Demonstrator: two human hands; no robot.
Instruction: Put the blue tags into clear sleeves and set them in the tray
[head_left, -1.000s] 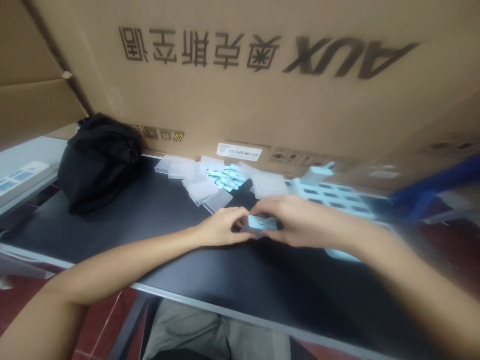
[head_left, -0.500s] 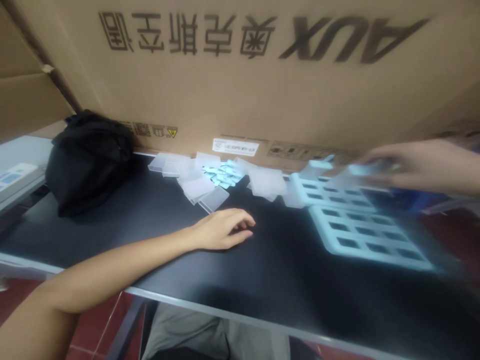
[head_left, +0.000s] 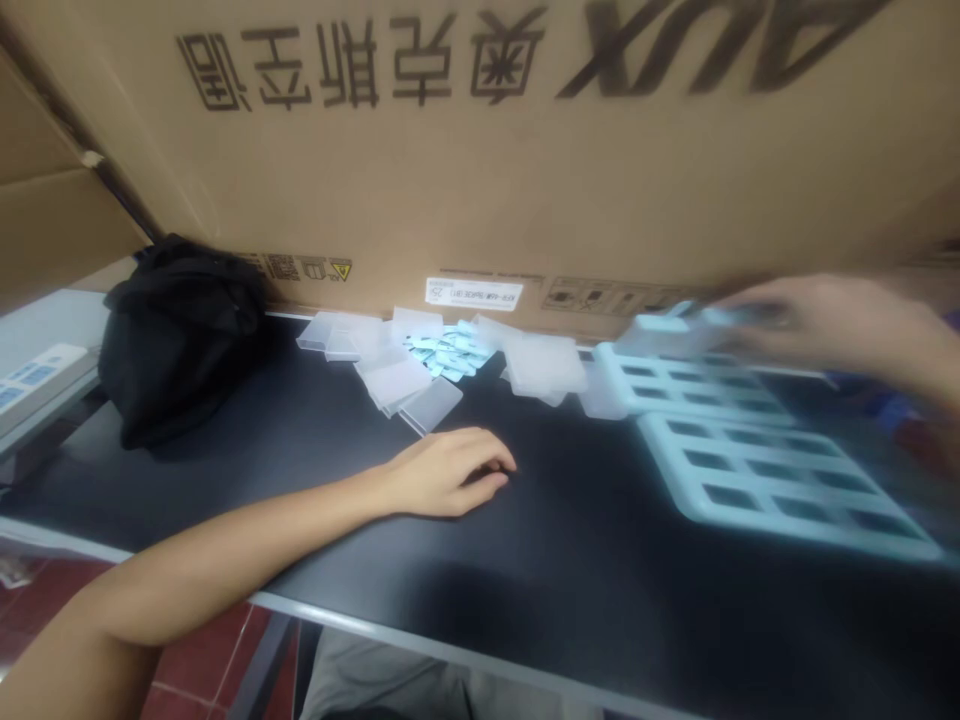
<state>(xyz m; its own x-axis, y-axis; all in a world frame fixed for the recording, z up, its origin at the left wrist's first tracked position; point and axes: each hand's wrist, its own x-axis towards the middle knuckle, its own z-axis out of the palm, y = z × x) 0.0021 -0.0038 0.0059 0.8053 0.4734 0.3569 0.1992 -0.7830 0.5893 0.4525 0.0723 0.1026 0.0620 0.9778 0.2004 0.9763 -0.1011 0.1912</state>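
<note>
Blurred, blue-topped translucent case [head_left: 703,332]

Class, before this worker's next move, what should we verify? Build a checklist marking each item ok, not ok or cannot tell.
1. Left hand free: ok; resting on the black tabletop, no object visible in it.
2. Right hand gripping the blue-topped case securely: cannot tell; blurred.
3. Nearer tray lying flat: ok.
4. Small blue pieces grouped together: ok; one heap.
5. Translucent cases neatly stacked: not ok; strewn, some overlapping.
6. Black bag away from both hands: ok.
</note>
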